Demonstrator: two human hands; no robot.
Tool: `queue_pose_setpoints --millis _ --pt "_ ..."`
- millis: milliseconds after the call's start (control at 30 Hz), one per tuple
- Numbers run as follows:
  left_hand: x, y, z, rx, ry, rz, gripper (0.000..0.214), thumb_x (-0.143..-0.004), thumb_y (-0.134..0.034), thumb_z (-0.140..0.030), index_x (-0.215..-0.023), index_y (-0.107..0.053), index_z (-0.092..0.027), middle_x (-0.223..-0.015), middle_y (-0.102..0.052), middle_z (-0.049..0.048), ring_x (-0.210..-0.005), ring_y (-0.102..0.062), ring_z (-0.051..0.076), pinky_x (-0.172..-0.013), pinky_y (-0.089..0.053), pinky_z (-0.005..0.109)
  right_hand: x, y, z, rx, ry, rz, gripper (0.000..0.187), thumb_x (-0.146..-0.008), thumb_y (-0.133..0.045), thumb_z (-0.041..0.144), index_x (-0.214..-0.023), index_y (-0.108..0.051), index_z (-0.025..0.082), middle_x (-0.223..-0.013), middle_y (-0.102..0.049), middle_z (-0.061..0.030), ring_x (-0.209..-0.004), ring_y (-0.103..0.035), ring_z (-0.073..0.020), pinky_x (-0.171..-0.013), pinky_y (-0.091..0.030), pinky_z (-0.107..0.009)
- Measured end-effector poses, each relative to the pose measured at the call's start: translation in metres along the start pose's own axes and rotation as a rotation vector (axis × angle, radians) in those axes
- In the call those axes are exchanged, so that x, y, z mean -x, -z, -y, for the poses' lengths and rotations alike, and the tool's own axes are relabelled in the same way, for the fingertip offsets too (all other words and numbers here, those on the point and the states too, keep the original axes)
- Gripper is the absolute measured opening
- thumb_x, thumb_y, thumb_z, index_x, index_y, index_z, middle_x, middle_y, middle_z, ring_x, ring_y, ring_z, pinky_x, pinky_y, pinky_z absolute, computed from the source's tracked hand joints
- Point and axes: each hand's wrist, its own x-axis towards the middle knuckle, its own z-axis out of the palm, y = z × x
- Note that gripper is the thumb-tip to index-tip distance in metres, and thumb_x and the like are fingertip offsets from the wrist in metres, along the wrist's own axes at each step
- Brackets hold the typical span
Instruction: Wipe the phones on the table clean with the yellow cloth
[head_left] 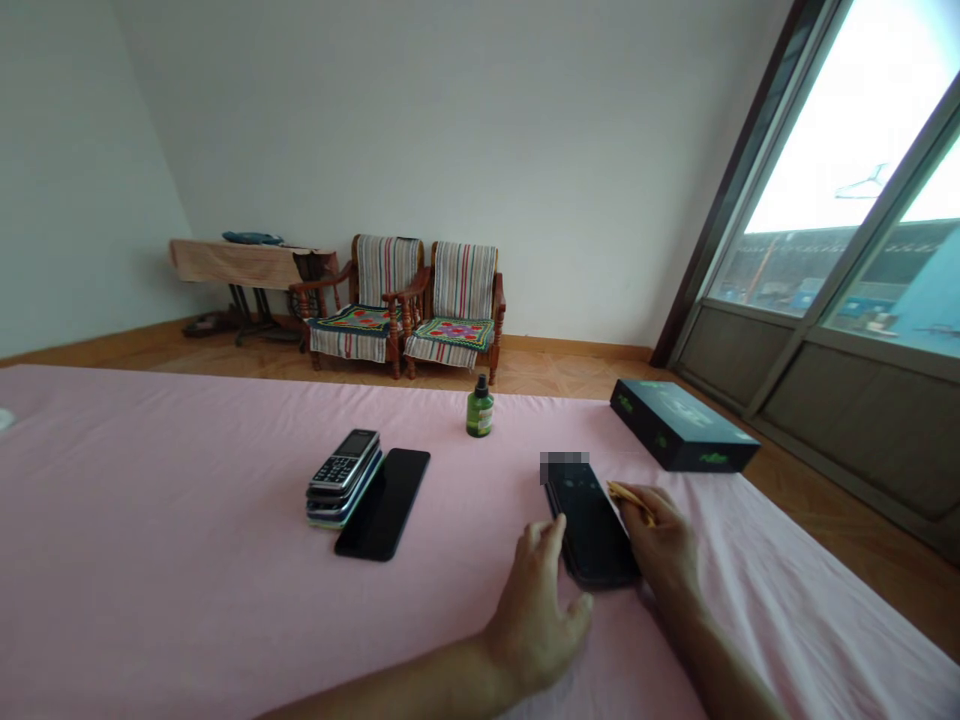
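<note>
Pink fabric (187,590) spreads out before you, and on its right half lies the dark phone (596,530) you are handling, flat, its black screen up, its far end angled slightly left. A pixelated patch hides its far left corner.

Your left hand (536,610) is at the phone's near left side, its fingers loosely spread with the thumb held well apart; they grip nothing, and one fingertip meets the left edge or sits just beside it, you can't tell which. Your right hand (666,535) is at the opposite long edge, its fingers pinched around a small yellowish piece (626,497) whose tip reaches toward the screen; its material is hard to make out.

Left of your hands, a stack of phones (341,492) has a keypad phone (347,460) on top, and a black phone (386,505) lies slanted along its right side. Beyond, between that group and your phone, a green bottle (480,414) with a black top stands upright. Past your right hand, a black box (679,425) with green markings lies near the fabric's edge. Two wooden chairs (375,325) with striped covers stand against the far wall (525,150).
</note>
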Motion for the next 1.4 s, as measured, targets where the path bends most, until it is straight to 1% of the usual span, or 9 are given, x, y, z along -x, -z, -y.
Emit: queue_pose_setpoints --millis 167,267,433,533,600,700,900,1200,1400 --pt "0.035 0.040 0.010 -0.195 -0.051 0.000 0.077 -0.071 -0.057 -0.008 -0.144 -0.034 -0.011 -0.141 -0.040 0.0152 -0.132 -0.036 0.027 -0.115 -0.028 0.042 0.004 0.008 0.016 0.094 0.224 -0.236 0.024 -0.078 -0.058 0.029 -0.090 -0.074 0.016 -0.092 -0.067 -0.0087 -0.082 -0.064 -0.0225 -0.073 -0.050 -0.034" --pt "0.058 0.073 0.024 -0.359 -0.040 -0.080 0.077 -0.072 -0.055 -0.007 -0.145 -0.033 -0.018 -0.142 -0.041 0.0121 -0.132 -0.036 0.027 -0.114 -0.030 0.045 0.013 0.008 0.034 0.123 0.355 -0.229 0.023 -0.082 -0.055 0.022 -0.096 -0.072 0.018 -0.094 -0.065 -0.0082 -0.081 -0.063 -0.0210 -0.070 -0.050 -0.032" --pt "0.083 0.122 0.056 -0.662 -0.039 -0.270 0.065 -0.082 -0.054 -0.014 -0.144 -0.034 -0.023 -0.134 -0.050 0.0117 -0.124 -0.044 0.030 -0.106 -0.037 0.050 0.046 -0.013 0.070 -0.046 0.449 0.179 0.028 -0.085 -0.050 0.014 -0.103 -0.069 0.023 -0.096 -0.060 -0.0071 -0.084 -0.063 -0.0188 -0.068 -0.053 -0.027" --pt "0.088 0.138 0.069 -0.819 0.038 -0.292 0.057 -0.085 -0.056 -0.021 -0.140 -0.041 -0.019 -0.129 -0.054 0.0131 -0.120 -0.048 0.032 -0.100 -0.042 0.049 0.068 -0.033 0.089 -0.116 0.489 0.451 0.034 -0.083 -0.045 0.006 -0.104 -0.067 0.022 -0.093 -0.059 -0.0068 -0.081 -0.062 -0.0171 -0.067 -0.052 -0.026" --pt "0.089 0.142 0.072 -0.885 0.088 -0.286 0.055 -0.086 -0.057 -0.025 -0.138 -0.045 -0.016 -0.128 -0.055 0.0138 -0.119 -0.050 0.032 -0.097 -0.044 0.047 0.078 -0.046 0.100 -0.149 0.496 0.586 0.038 -0.080 -0.042 0.002 -0.102 -0.067 0.020 -0.092 -0.058 -0.0070 -0.081 -0.061 -0.0165 -0.068 -0.051 -0.026" --pt "0.085 0.141 0.072 -0.947 0.128 -0.266 0.053 -0.087 -0.057 -0.027 -0.137 -0.046 -0.016 -0.128 -0.056 0.0136 -0.117 -0.051 0.031 -0.095 -0.044 0.045 0.086 -0.063 0.111 -0.193 0.473 0.656 0.040 -0.076 -0.041 -0.001 -0.097 -0.068 0.018 -0.090 -0.058 -0.0071 -0.080 -0.060 -0.0166 -0.068 -0.049 -0.026" --pt "0.073 0.137 0.068 -0.994 0.146 -0.257 0.051 -0.089 -0.058 -0.024 -0.137 -0.047 -0.015 -0.129 -0.056 0.0140 -0.118 -0.049 0.030 -0.096 -0.041 0.044 0.092 -0.078 0.111 -0.253 0.341 0.626 0.037 -0.077 -0.040 -0.002 -0.090 -0.067 0.019 -0.086 -0.056 -0.0048 -0.076 -0.057 -0.0155 -0.064 -0.044 -0.025" --pt "0.063 0.122 0.071 -0.925 0.022 -0.311 0.051 -0.087 -0.056 -0.021 -0.137 -0.047 -0.017 -0.132 -0.052 0.0132 -0.123 -0.046 0.031 -0.102 -0.039 0.046 0.092 -0.072 0.103 -0.269 0.331 0.608 0.035 -0.078 -0.040 0.000 -0.091 -0.067 0.018 -0.085 -0.056 -0.0049 -0.074 -0.056 -0.0155 -0.062 -0.043 -0.024" --pt "0.043 0.115 0.070 -0.968 0.116 -0.350 0.064 -0.083 -0.062 -0.029 -0.141 -0.041 -0.014 -0.139 -0.046 0.0175 -0.129 -0.040 0.036 -0.105 -0.033 0.052 0.090 -0.073 0.101 -0.286 0.324 0.584 0.035 -0.078 -0.042 -0.001 -0.091 -0.068 0.018 -0.084 -0.056 -0.0043 -0.073 -0.057 -0.0147 -0.061 -0.044 -0.023"
